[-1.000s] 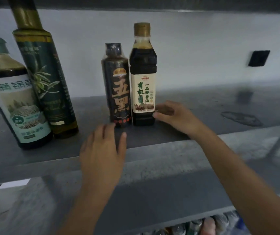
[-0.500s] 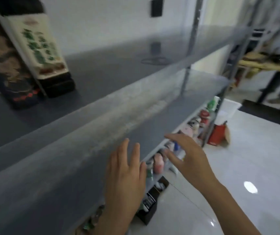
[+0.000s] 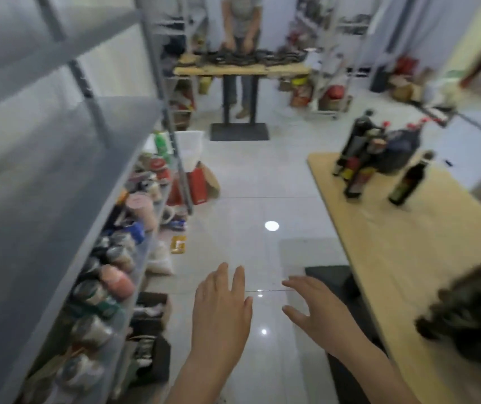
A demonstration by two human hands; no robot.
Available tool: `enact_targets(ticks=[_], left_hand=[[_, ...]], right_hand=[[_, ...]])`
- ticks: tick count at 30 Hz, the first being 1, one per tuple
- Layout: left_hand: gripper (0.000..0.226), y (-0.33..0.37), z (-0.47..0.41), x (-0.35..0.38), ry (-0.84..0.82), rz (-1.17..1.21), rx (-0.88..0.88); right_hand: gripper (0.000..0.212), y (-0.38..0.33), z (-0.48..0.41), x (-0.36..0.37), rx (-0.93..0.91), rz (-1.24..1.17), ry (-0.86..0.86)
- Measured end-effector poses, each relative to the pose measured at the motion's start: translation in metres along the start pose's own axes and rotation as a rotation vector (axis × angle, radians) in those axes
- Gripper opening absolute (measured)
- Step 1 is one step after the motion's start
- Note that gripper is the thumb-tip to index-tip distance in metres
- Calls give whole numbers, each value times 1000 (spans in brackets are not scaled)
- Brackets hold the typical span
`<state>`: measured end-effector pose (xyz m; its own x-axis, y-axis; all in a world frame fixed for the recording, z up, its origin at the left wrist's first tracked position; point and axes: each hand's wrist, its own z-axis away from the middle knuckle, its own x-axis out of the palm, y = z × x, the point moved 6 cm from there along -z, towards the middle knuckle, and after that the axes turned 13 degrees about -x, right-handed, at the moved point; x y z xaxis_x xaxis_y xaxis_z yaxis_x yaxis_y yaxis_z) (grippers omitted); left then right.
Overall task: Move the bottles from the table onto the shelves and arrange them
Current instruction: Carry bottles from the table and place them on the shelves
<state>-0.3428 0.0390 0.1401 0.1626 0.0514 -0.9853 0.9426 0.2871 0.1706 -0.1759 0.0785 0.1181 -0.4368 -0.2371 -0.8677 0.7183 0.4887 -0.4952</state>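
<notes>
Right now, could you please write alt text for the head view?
Both hands, left hand and right hand, hover empty over the floor between the grey shelves and the wooden table, where dark bottles stand.

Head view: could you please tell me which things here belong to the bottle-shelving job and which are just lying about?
Job: bottles on the table; shelves; left hand; right hand, both empty.

Lying about: red bag; yellow packet; far table.

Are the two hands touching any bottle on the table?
Apart. The head view shows the left hand and right hand open over bare floor, with the bottles far off on the table.
</notes>
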Motion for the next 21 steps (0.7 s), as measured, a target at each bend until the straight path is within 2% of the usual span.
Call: enact_targets(ticks=[11, 16, 21], left_hand=[[52, 228, 119, 61, -191, 41, 614], [49, 305, 176, 84, -274, 60, 839], [65, 362, 205, 99, -344, 72, 1011]], right_hand=[[43, 126, 293, -60, 650, -9, 255], [41, 137, 406, -61, 883, -81, 398], [45, 129, 467, -67, 1044, -128, 570]])
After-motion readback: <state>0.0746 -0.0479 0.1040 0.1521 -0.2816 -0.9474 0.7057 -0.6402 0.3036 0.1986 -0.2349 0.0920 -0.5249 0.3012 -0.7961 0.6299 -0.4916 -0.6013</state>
